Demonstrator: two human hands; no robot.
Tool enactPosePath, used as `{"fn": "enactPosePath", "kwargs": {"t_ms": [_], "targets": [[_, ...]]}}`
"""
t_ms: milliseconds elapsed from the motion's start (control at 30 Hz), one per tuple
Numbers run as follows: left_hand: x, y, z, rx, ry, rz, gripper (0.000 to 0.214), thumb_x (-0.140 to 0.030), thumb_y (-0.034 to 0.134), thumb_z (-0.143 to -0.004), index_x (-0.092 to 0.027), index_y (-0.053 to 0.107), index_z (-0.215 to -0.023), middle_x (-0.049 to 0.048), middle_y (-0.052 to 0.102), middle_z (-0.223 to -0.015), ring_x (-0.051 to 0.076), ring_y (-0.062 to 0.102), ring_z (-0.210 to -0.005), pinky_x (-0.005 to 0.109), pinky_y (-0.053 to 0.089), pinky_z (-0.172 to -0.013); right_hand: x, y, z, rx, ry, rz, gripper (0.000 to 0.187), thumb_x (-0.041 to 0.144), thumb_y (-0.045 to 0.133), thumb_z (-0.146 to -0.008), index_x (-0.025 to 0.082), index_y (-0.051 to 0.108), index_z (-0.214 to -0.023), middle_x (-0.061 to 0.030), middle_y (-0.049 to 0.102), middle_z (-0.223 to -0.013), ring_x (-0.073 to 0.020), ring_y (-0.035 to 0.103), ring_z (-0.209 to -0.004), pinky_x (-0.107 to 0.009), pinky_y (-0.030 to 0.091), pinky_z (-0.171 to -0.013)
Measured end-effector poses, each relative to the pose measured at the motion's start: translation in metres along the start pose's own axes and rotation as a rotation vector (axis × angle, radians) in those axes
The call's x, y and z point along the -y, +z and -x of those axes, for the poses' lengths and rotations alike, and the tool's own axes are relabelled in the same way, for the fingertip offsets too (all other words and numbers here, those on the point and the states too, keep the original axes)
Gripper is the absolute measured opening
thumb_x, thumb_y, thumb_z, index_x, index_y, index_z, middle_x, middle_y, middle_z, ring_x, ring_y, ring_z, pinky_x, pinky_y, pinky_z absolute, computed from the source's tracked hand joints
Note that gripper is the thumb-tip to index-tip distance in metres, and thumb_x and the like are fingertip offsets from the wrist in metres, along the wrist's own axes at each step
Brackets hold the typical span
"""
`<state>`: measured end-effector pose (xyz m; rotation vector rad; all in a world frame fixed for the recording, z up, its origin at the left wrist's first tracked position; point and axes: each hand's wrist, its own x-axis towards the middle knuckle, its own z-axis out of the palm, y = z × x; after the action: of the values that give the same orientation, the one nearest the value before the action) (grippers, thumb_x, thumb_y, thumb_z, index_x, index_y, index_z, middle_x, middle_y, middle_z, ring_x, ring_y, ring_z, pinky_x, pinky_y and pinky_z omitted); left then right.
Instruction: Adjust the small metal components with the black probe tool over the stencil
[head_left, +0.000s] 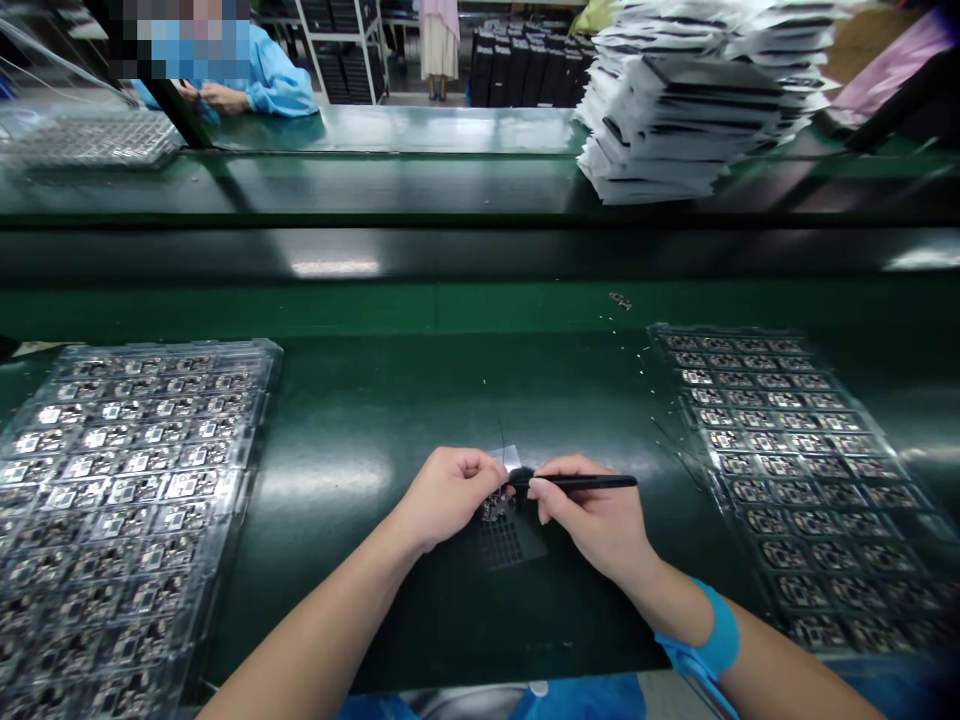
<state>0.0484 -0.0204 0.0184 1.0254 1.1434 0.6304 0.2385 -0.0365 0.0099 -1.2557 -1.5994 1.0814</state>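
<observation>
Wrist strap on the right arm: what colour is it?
Bright blue wrist strap, best seen in the head view.

Bright overhead light here, white glare streaking the green bench (330,268), hard shine off the plastic trays (127,470), soft shadow under the right hand (592,520), edges bowing and blurring

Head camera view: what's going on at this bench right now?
A person at a green workbench pinches a small circuit board in their left hand and holds a black pen-like tool in their right hand, its tip right by the board. Clear trays of circuit boards lie to the left and right. A blue wrist strap circles the right wrist. A co-worker sits across the bench.
</observation>
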Motion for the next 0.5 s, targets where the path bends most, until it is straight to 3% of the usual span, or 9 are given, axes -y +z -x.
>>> {"fn": "enactPosePath", "kwargs": {"t_ms": [200,333,400,500], "targets": [[0.0004,0.0002,0.0003,0.000,0.009,0.004,0.021,-0.030,0.058,-0.082,-0.015,0.069,-0.070,0.0036,0.070,-0.074,0.014,0.060,-0.068,0.022,0.043,-0.063,-0.0027,-0.0002,0.0007,-0.040,-0.040,0.016,0.000,0.021,0.064,-0.086,0.021,0.064,-0.086,0.0024,0.063,-0.060,-0.0150,0.060,-0.055,-0.027,0.048,-0.059],[-0.0003,0.0006,0.0010,0.000,0.008,0.016,0.023,-0.031,0.058,-0.083,-0.015,0.069,-0.071,0.0043,0.070,-0.076,0.014,0.060,-0.068,0.023,0.044,-0.064,-0.0012,-0.0011,-0.0018,-0.122,-0.166,-0.009,0.015,0.024,0.050,-0.094,0.020,0.062,-0.087,-0.0060,0.066,-0.092,-0.0213,0.063,-0.088,-0.036,0.048,-0.080],[-0.0011,0.0015,0.0020,0.007,0.021,0.022,0.024,-0.032,0.058,-0.083,-0.015,0.068,-0.070,0.0040,0.070,-0.076,0.013,0.059,-0.069,0.022,0.044,-0.065,0.0005,-0.0013,-0.0023,-0.054,-0.136,0.005,0.020,0.025,0.043,-0.096,0.020,0.059,-0.085,-0.0051,0.064,-0.088,-0.0199,0.062,-0.084,-0.034,0.047,-0.078],[-0.0013,0.0042,0.0037,0.027,0.053,0.030,0.026,-0.034,0.058,-0.084,-0.014,0.067,-0.070,0.0025,0.067,-0.072,0.011,0.056,-0.066,0.021,0.042,-0.063,0.0020,0.0012,-0.0014,0.140,-0.002,0.061,0.014,0.026,0.048,-0.094,0.021,0.057,-0.085,0.0000,0.060,-0.071,-0.0160,0.058,-0.067,-0.028,0.046,-0.065]]}}
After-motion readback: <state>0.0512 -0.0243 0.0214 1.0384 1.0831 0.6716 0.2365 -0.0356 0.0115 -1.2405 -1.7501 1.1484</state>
